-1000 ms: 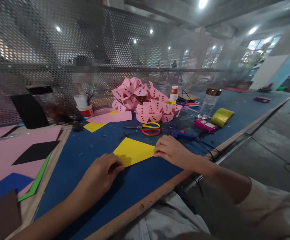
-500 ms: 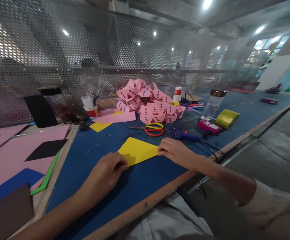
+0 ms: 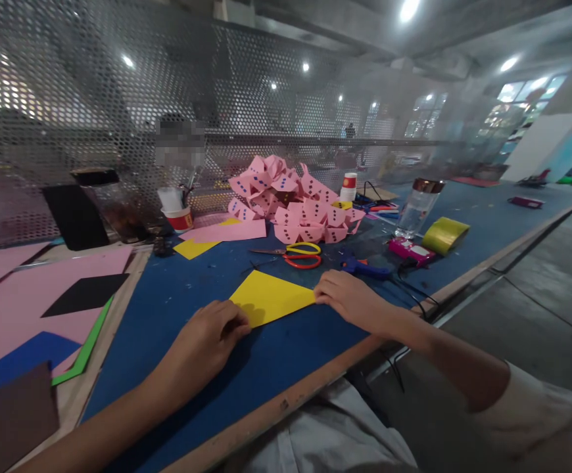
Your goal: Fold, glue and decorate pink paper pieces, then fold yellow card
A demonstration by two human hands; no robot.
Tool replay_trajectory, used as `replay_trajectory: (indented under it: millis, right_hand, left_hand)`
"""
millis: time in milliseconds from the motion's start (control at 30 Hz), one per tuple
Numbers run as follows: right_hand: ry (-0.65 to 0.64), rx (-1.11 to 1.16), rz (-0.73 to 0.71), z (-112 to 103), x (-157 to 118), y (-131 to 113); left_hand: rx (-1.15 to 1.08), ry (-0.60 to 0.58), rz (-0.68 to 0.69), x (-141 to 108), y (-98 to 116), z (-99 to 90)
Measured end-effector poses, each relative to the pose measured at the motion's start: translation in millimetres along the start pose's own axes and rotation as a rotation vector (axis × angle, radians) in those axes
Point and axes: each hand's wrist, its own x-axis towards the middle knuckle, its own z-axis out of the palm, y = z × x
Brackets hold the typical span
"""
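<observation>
A sheet of yellow paper lies on the blue tabletop in front of me, its right end narrowing to a point. My left hand is closed on the paper's lower left edge, thumb and fingers pinched together. At the pointed right end, my right hand pinches the corner with curled fingers. Just beyond the paper lie scissors with one yellow and one red handle. A blue glue gun rests past my right hand, its cable trailing toward the table edge.
Pink folded paper pieces with dark dots are heaped at the back. A clear bottle, yellow tape roll and magenta device stand right. Coloured sheets, including black paper, cover the left. A paper cup sits near the mesh screen.
My right hand has shifted very slightly to the right along with the paper's pointed corner. My left hand keeps its place on the paper. The view has moved a little.
</observation>
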Motion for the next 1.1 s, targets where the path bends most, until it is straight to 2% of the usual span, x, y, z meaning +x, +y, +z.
replay_trajectory:
  millis: [133, 367, 667, 933, 1100]
  right_hand:
    - [-0.034, 0.033, -0.002, -4.9, 4.0, 0.6]
    - [0.001, 0.09, -0.01, -10.2, -4.2, 1.9]
    - [0.045, 0.08, -0.028, -2.0, -0.8, 9.6]
    - [0.05, 0.117, 0.004, -8.8, -10.3, 5.8]
    - [0.076, 0.112, 0.034, -4.1, -10.1, 10.1]
  left_hand:
    - [0.004, 0.003, 0.016, 0.7, -1.8, 0.7]
    - [0.008, -0.004, 0.013, -0.3, -2.1, 0.2]
    - [0.01, 0.016, 0.007, 0.2, -3.7, 0.8]
    - [0.026, -0.002, 0.017, 1.0, -6.3, 1.0]
    - [0.033, -0.008, 0.014, 0.5, -5.3, 0.3]
